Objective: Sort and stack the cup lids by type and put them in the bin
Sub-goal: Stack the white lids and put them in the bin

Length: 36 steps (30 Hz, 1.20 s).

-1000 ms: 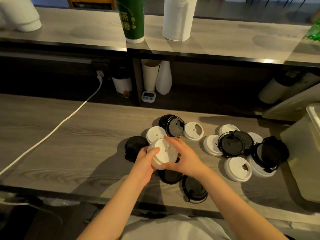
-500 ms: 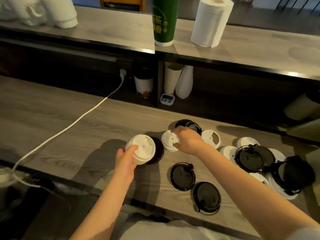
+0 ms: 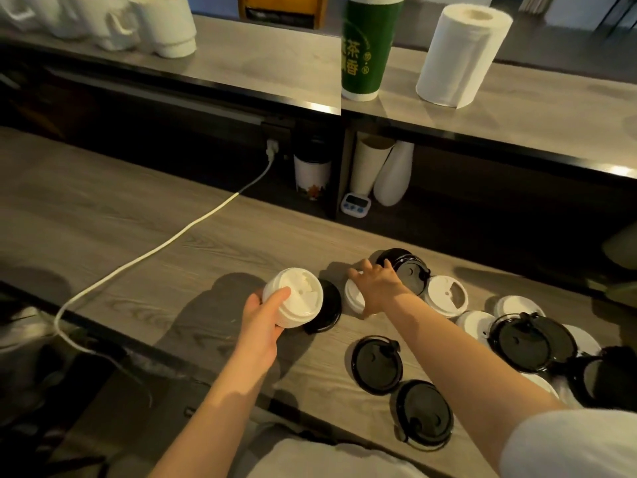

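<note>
My left hand (image 3: 260, 324) grips a small stack of white lids (image 3: 299, 298) just above the wooden counter (image 3: 113, 232). A black lid (image 3: 327, 310) lies under and right of that stack. My right hand (image 3: 377, 286) rests on a white lid (image 3: 354, 298) lying on the counter, fingers curled over its top. Behind it sits a black lid (image 3: 405, 267) and to its right another white lid (image 3: 446, 294). Two black lids (image 3: 377, 365) (image 3: 424, 414) lie near the front edge. A mixed pile of white and black lids (image 3: 531, 339) sits at the right. No bin is in view.
A white power cable (image 3: 155, 251) crosses the counter from a socket to the left front edge. The raised shelf holds a green cup (image 3: 367, 50), a paper towel roll (image 3: 460, 55) and white mugs (image 3: 138, 25). Below it stand cups and a small timer (image 3: 355, 205).
My left hand carried the white stack to the left, away from my right hand. My right hand reached forward onto a white lid on the counter. The view swung left, putting the bin out of sight.
</note>
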Tool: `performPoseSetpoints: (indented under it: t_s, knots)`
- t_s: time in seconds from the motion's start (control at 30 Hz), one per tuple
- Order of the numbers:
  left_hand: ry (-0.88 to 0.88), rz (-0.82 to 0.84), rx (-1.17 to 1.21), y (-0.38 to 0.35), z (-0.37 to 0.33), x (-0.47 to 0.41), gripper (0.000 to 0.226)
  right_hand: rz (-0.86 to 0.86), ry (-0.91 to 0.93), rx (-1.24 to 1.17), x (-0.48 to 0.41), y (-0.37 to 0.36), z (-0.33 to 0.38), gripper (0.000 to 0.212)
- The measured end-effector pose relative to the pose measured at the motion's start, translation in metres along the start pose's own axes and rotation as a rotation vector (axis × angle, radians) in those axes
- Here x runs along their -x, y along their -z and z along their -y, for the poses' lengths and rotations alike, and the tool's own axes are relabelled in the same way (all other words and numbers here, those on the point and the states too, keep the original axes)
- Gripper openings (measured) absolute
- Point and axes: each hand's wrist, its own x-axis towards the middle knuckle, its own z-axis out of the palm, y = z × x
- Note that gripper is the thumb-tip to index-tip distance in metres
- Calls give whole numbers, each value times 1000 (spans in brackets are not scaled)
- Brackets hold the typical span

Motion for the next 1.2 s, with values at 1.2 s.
performPoseSetpoints:
  t_s: [1.2]
  knots:
    - [206,427,-186,-70,52,30,48,-600,119,-1277,145,-40,-1,90]
